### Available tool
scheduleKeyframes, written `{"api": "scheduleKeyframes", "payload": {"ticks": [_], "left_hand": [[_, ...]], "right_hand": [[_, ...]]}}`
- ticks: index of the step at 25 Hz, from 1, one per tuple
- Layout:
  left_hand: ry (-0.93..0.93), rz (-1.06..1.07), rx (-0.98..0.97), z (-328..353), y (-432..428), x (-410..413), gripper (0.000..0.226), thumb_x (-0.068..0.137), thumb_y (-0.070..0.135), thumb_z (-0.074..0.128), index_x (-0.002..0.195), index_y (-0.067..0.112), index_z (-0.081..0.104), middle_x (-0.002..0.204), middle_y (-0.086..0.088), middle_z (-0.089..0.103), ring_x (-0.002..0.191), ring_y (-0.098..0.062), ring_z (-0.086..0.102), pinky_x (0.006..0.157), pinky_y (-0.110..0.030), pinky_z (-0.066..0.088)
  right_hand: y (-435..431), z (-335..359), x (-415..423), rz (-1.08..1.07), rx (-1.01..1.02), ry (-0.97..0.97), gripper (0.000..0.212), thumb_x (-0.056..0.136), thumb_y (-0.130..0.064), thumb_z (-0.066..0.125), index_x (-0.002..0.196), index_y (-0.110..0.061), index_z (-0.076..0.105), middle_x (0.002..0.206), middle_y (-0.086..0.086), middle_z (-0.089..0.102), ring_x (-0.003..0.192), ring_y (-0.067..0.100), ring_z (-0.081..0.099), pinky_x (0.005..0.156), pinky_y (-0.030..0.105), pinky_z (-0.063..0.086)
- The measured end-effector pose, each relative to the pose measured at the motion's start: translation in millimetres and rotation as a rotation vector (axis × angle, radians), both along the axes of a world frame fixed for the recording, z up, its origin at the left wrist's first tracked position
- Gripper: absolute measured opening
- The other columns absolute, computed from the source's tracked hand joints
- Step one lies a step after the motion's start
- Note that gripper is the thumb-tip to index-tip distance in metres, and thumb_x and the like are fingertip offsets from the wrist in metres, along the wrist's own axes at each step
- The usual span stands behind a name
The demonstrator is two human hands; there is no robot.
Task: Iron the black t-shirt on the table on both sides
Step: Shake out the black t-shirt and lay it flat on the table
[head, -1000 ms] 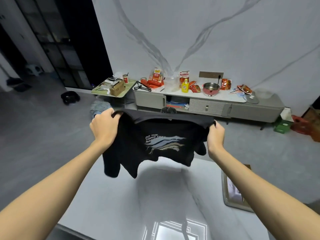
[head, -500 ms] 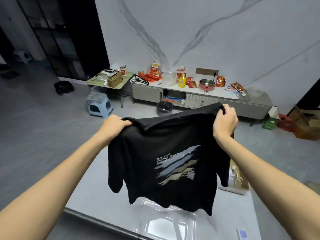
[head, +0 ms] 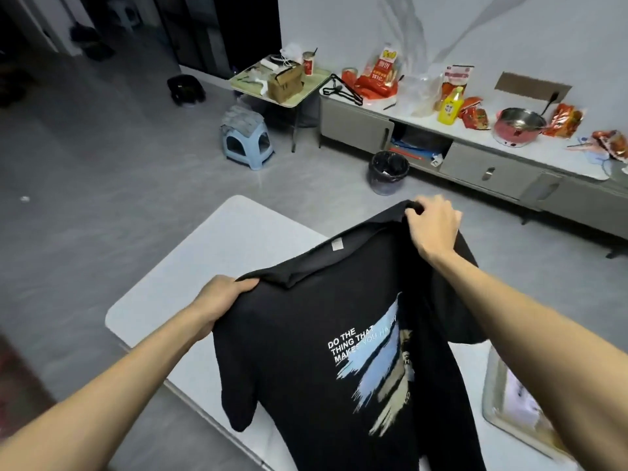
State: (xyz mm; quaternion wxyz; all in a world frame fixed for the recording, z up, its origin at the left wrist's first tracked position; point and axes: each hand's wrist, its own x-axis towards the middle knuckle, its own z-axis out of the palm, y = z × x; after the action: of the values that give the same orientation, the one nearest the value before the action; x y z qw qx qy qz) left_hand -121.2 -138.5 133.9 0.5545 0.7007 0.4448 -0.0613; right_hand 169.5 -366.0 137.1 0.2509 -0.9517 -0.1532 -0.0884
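Left hand (head: 221,300): fingers clenched on the shoulder seam of the black t-shirt (head: 306,368), thumb lying on top of the cloth. The other fingertips are hidden under the fabric.

The black t-shirt is held in the air between the two hands, above the white table (head: 210,253), with its printed side toward the camera. The collar runs from the left fingers up to the right fingers, and a small neck label (head: 336,245) sits about midway between them. White lettering and blue and beige brush strokes lie below the collar. One sleeve hangs directly beneath the left fingers. The hem leaves the frame, so contact with the table cannot be confirmed.

Right hand (head: 433,226): fingers (head: 419,209) curled over the opposite shoulder, grasping a bunched fold, higher and farther out than the left grip.

Below the right forearm, a grey tray (head: 489,396) rests on the table edge; its contents are blurred.

Beyond the left fingers, on the floor: a blue stool (head: 246,144). Beyond the right fingers: a black bin (head: 389,171), with a low grey cabinet (head: 353,125) behind it carrying packets and a pink pot (head: 516,125).
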Motion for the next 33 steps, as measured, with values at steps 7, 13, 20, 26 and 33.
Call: {"api": "scheduleKeyframes", "payload": {"ticks": [7,13,20,26,33], "left_hand": [[0.172,0.092,-0.064,-234.4,59.3,13.3,0.036,0.083,0.049,0.065,0.079,0.016,0.077,0.081,-0.002,0.076,0.085,-0.026,0.071,0.084,-0.042,0.055],[0.102,0.247,-0.006,-356.5,126.6,4.0,0.048,0.094,0.047,0.056,0.073,0.006,0.068,0.078,-0.004,0.071,0.076,-0.025,0.064,0.07,-0.037,0.047],[0.16,0.28,-0.187,-391.4,146.6,-33.4,0.045,0.09,0.053,0.061,0.114,0.015,0.059,0.111,-0.001,0.066,0.101,-0.017,0.063,0.077,-0.025,0.048],[0.333,-0.16,-0.182,-407.5,125.7,-97.4,0.055,0.07,0.021,0.088,0.114,0.027,0.056,0.106,0.013,0.066,0.099,-0.006,0.063,0.081,-0.023,0.053],[0.426,-0.113,0.11,-409.5,142.4,-119.2,0.02,0.079,0.014,0.078,0.086,0.023,0.061,0.084,0.004,0.069,0.084,-0.024,0.066,0.07,-0.031,0.05]], "right_hand": [[89.1,-250.0,44.4,0.174,-0.135,0.204,0.019,0.094,-0.019,0.052,0.081,-0.008,0.06,0.087,0.013,0.064,0.091,0.037,0.056,0.078,0.039,0.032],[201.9,-355.7,54.9,0.27,-0.189,0.157,0.021,0.097,-0.023,0.046,0.099,-0.01,0.063,0.101,0.016,0.061,0.1,0.038,0.053,0.085,0.044,0.037],[209.6,-405.4,-62.6,0.414,-0.149,0.174,0.052,0.088,-0.02,0.061,0.136,-0.009,0.045,0.14,0.011,0.041,0.126,0.028,0.041,0.109,0.037,0.033],[108.1,-447.0,-233.2,0.47,-0.308,0.472,0.062,0.097,-0.04,0.05,0.15,-0.017,0.028,0.156,0.006,0.021,0.145,0.024,0.019,0.119,0.039,0.019],[60.4,-469.0,-248.4,0.467,-0.673,0.438,0.072,0.094,-0.061,0.023,0.153,-0.021,0.019,0.16,0.012,0.014,0.148,0.033,0.008,0.117,0.052,0.013]]}}
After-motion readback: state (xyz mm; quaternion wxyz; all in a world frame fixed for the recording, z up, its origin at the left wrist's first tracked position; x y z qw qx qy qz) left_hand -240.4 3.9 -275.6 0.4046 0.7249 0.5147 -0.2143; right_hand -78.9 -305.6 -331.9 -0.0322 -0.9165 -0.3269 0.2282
